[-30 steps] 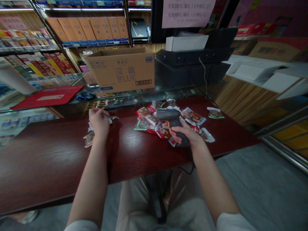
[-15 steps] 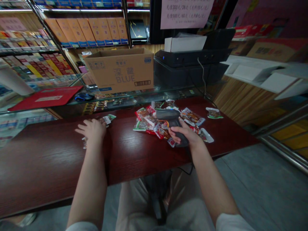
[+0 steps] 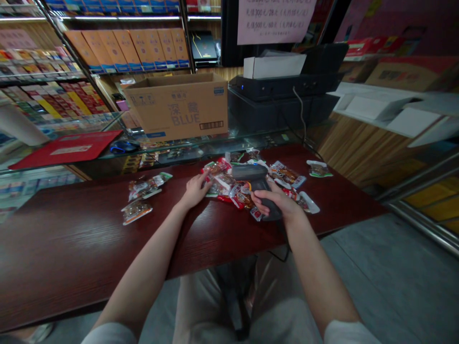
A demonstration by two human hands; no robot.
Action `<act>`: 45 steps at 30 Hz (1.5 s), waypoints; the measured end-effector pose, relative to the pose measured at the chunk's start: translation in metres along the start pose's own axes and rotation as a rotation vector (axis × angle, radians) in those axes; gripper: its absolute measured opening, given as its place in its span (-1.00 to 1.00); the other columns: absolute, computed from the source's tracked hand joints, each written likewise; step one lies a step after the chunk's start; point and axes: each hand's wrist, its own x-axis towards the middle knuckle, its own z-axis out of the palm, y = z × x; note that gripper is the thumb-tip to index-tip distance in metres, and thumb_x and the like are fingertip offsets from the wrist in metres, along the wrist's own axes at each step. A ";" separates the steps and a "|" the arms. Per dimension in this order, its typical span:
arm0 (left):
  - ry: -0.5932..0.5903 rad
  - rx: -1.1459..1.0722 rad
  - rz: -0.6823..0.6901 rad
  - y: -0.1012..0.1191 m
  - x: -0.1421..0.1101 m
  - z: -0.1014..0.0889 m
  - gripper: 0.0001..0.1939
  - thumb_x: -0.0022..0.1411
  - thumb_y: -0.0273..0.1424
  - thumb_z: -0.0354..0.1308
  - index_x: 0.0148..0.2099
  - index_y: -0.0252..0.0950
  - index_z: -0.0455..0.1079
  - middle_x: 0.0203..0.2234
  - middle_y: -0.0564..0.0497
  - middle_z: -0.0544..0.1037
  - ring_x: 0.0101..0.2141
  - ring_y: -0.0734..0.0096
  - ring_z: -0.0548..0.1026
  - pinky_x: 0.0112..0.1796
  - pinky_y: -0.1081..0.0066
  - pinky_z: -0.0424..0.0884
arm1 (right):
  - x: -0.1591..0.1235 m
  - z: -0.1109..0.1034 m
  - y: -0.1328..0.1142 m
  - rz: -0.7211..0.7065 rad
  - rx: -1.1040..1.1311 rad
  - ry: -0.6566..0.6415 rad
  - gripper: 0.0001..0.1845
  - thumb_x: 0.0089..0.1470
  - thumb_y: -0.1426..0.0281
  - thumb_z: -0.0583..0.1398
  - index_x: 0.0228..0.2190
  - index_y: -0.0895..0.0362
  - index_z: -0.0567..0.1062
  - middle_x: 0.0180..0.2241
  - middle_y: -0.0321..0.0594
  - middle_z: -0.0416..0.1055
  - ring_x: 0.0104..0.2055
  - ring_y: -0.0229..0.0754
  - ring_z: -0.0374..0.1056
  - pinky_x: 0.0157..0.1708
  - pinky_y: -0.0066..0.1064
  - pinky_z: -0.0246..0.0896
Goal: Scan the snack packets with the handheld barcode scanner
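Note:
My right hand (image 3: pixel 274 200) is closed around the handle of a dark barcode scanner (image 3: pixel 251 174), which points away from me over a pile of snack packets (image 3: pixel 287 176) on the dark red wooden table (image 3: pixel 89 239). My left hand (image 3: pixel 195 189) reaches to the left edge of that pile, fingers touching a green-and-red packet (image 3: pixel 215 184); whether it grips the packet is unclear. To the left lie a few separate snack packets (image 3: pixel 143 187) with another one (image 3: pixel 136 210) just below them.
Behind the table runs a glass counter (image 3: pixel 89 153) with a cardboard box (image 3: pixel 177 105), a red mat (image 3: pixel 66 145), a blue mouse (image 3: pixel 124 147) and a black printer and register (image 3: pixel 287 91). Shelves of boxed goods (image 3: pixel 53 71) fill the back left. One packet (image 3: pixel 319 169) lies at the far right.
My left hand let go of a packet at the left group, then swung right across the table to the edge of the big pile. The right hand and scanner stayed put.

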 end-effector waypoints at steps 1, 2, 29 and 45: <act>0.014 -0.030 0.000 -0.001 0.000 -0.001 -0.54 0.23 -0.21 0.17 0.14 -0.21 0.48 -0.05 -0.17 0.57 0.02 0.02 0.51 0.14 -0.06 0.31 | 0.000 0.000 0.000 0.001 -0.002 0.003 -0.64 0.00 0.26 0.34 -0.26 0.10 0.31 -0.59 -0.48 0.29 -0.74 -0.44 0.08 -0.77 -0.56 0.00; 0.047 -0.068 -0.001 -0.001 0.000 -0.003 -0.57 0.22 -0.20 0.17 0.09 -0.22 0.51 -0.07 -0.16 0.57 0.00 0.06 0.53 0.12 -0.01 0.34 | 0.000 0.000 0.000 0.004 -0.001 0.007 -0.63 0.00 0.26 0.34 -0.24 0.11 0.32 -0.59 -0.48 0.28 -0.74 -0.44 0.08 -0.77 -0.56 0.00; 0.455 -0.310 0.106 0.035 -0.016 -0.048 -0.83 0.27 -0.26 0.22 -0.18 -0.20 0.57 -0.25 -0.01 0.56 -0.18 0.29 0.52 -0.06 0.23 0.45 | 0.000 -0.001 0.001 0.005 -0.013 -0.007 -0.65 0.00 0.25 0.34 -0.40 0.09 0.26 -0.59 -0.46 0.27 -0.73 -0.44 0.07 -0.76 -0.55 0.02; 0.430 -0.098 0.196 0.051 -0.020 -0.050 -0.88 0.28 -0.33 0.18 -0.24 -0.23 0.53 -0.37 0.03 0.53 -0.34 0.40 0.44 -0.29 0.39 0.38 | 0.002 -0.005 0.004 -0.019 0.005 -0.030 -0.69 0.00 0.27 0.33 -0.40 0.12 0.30 -0.62 -0.46 0.28 -0.76 -0.44 0.08 -0.79 -0.55 0.04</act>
